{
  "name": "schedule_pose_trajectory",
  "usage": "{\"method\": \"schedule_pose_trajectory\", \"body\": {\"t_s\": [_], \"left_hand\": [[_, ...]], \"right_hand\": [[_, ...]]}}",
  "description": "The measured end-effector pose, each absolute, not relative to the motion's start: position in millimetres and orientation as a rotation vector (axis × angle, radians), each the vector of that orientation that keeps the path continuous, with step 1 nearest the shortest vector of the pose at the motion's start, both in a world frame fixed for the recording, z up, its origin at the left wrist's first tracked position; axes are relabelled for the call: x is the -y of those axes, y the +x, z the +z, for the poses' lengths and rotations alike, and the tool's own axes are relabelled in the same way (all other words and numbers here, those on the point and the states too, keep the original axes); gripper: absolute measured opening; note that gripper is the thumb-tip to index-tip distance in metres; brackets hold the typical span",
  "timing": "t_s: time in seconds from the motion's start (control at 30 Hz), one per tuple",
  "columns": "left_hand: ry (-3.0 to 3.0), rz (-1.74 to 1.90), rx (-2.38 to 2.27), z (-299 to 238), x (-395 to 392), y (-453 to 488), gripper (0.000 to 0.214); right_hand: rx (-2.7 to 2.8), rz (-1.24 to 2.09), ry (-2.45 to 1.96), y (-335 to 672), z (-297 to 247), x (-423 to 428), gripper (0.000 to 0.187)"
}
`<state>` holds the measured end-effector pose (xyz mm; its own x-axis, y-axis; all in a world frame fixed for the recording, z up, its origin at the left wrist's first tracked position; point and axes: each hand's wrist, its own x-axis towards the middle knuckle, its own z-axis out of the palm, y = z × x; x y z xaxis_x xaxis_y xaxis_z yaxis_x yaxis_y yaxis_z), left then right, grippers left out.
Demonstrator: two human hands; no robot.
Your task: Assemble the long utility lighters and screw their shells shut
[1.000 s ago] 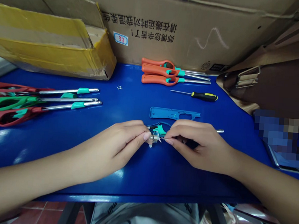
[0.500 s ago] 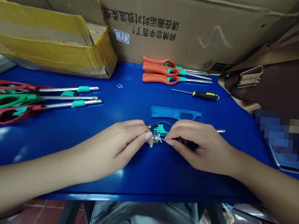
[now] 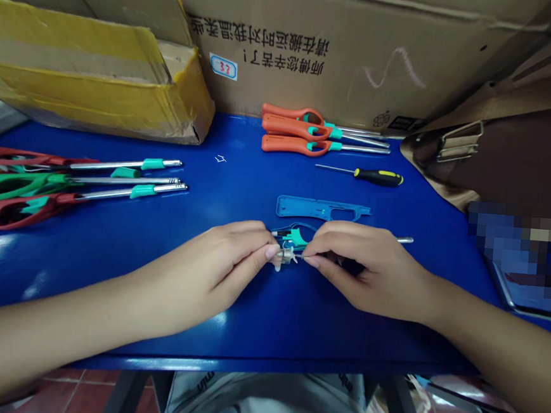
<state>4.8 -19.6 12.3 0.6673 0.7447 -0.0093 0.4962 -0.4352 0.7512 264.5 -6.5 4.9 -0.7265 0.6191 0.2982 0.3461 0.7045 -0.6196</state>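
Between thumb and fingers, my left hand (image 3: 225, 266) pinches a small clear gas tank (image 3: 285, 257) with a whitish fitting at its right end. My right hand (image 3: 366, 268) is closed on a thin tube (image 3: 299, 255) that meets that fitting; most of the tube is hidden by the fingers. Just behind both hands lies an opened blue lighter half (image 3: 309, 227) with a teal trigger (image 3: 296, 237), partly covered; a metal barrel tip (image 3: 405, 240) shows to the right of my hand. The other blue shell half (image 3: 299, 207) lies farther back.
Several orange lighters (image 3: 295, 128) lie by the large carton (image 3: 346, 40), with a screwdriver (image 3: 378, 176) in front. Red and green lighters (image 3: 20, 183) are at left, below a yellow-taped box (image 3: 97, 103). Small white pieces (image 3: 221, 159) lie mid-table. A pixelated device (image 3: 523, 270) is at right.
Almost nothing differs: both hands keep their grips in nearly the same place, and the whole view has shifted very slightly.
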Motion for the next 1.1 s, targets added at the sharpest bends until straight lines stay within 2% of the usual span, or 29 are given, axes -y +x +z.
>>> {"method": "schedule_pose_trajectory", "body": {"t_s": [1.1], "left_hand": [[2.130,0.451,-0.962,11.0,19.5,6.9,0.027]], "right_hand": [[2.399,0.736,-0.711,262.4,0.1,6.9,0.012]]}}
